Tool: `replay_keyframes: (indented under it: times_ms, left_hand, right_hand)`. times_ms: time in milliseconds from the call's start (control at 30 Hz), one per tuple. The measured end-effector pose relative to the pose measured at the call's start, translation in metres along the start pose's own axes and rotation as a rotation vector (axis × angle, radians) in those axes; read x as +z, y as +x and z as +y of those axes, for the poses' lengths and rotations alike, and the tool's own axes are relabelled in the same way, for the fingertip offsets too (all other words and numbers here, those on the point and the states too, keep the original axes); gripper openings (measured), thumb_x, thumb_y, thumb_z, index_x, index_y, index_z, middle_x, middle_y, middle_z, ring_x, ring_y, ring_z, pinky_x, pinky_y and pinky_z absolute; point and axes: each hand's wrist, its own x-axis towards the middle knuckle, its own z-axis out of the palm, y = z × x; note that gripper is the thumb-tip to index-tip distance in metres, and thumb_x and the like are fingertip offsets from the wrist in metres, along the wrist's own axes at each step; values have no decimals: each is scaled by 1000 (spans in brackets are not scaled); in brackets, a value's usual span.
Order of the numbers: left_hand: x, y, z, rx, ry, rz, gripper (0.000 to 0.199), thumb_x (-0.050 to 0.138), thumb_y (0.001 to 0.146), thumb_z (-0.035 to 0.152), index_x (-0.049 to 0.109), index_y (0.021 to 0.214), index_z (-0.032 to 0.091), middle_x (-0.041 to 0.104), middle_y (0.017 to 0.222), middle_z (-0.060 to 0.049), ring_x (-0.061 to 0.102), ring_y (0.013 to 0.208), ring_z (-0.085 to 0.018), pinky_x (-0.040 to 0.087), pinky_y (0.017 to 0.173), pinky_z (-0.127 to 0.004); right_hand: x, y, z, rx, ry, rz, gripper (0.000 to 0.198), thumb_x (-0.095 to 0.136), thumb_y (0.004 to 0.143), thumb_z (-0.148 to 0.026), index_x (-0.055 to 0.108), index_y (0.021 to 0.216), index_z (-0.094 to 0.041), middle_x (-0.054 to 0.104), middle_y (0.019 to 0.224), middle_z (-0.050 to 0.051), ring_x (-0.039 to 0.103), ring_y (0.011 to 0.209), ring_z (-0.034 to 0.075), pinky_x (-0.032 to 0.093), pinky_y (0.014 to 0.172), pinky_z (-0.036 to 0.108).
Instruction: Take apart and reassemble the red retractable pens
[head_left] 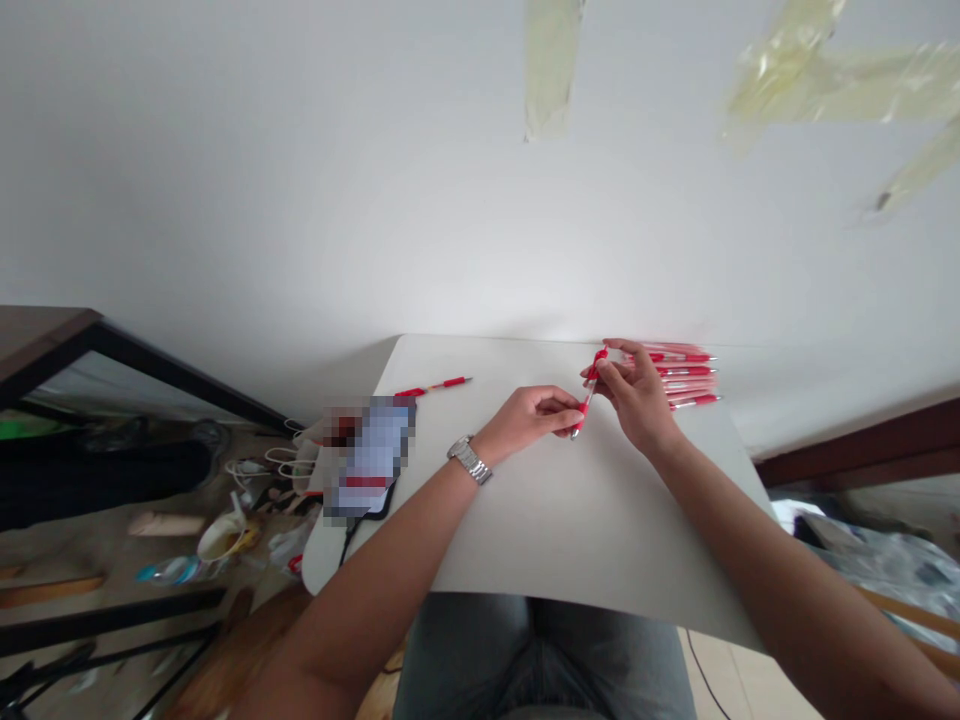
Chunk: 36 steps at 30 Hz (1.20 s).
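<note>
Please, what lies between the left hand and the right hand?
The head view shows a pen, tip end at the left hand, other end at the right hand.

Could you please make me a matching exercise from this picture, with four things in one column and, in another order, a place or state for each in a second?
Column one
1. Watch
2. Pen
3. Pens
4. Phone

Column two
A. On the left side of the table
B. Grouped near the table's far right corner
C. Silver, worn
D. Held by the left hand and the right hand

Right pairs: 1-C; 2-D; 3-B; 4-A
</note>
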Motion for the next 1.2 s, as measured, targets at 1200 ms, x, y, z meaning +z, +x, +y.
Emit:
replay_keyframes:
  times_ms: [1200]
  left_hand:
    - [3, 1, -3, 5, -39, 5, 39, 81, 84, 48, 77, 102, 13, 75, 92, -11, 70, 82, -18, 57, 82, -36]
  right_hand:
    - [2, -1, -2, -21, -22, 35, 40, 73, 90, -56, 56, 114, -30, 77, 92, 3, 75, 87, 21, 62, 78, 38]
